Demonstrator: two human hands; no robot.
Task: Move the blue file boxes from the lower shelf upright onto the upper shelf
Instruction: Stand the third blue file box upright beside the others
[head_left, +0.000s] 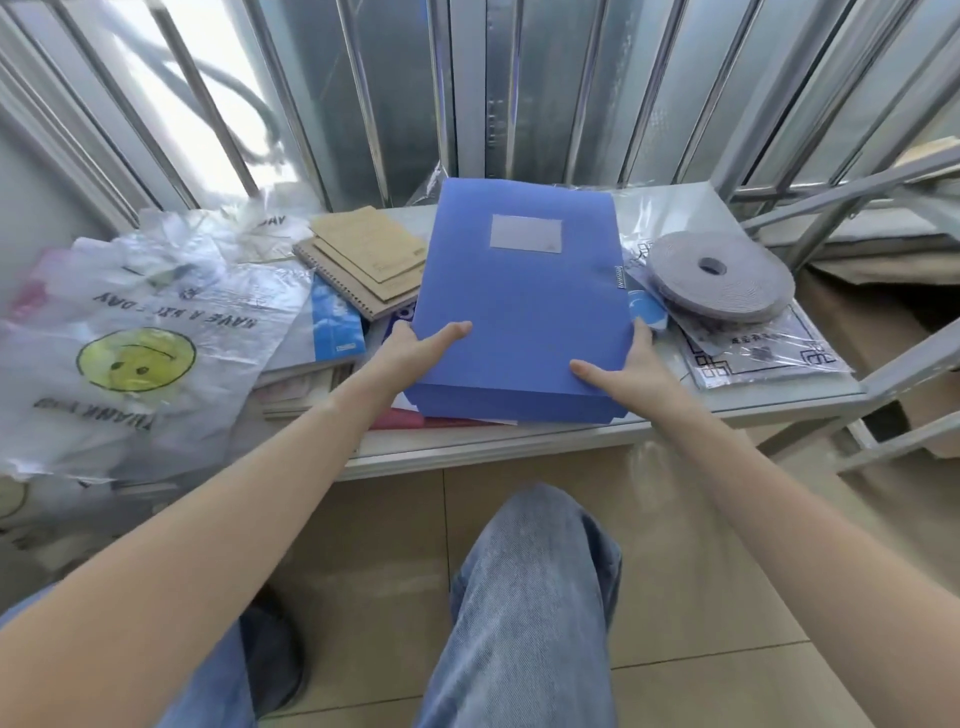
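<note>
Both hands are clasping the flat blue plastic file box (522, 296) by its near corners. The left hand (415, 345) is pressing its thumb across the lid with the fingers tucked under the edge, and the right hand (631, 371) is doing the same on the other side, thumb lying on top. The box is lying flat, label patch facing up, on a pile of papers on the pale grey metal shelf (519, 441). Just left of it brown spiral notebooks (363, 265) are sitting, and further left a clear plastic bag with a yellow smiley face (137, 358). On the right, a grey roll of tape (719, 278) is resting on a clear-wrapped packet. Corrugated metal panels are standing behind, beige floor tiles lying below.
</note>
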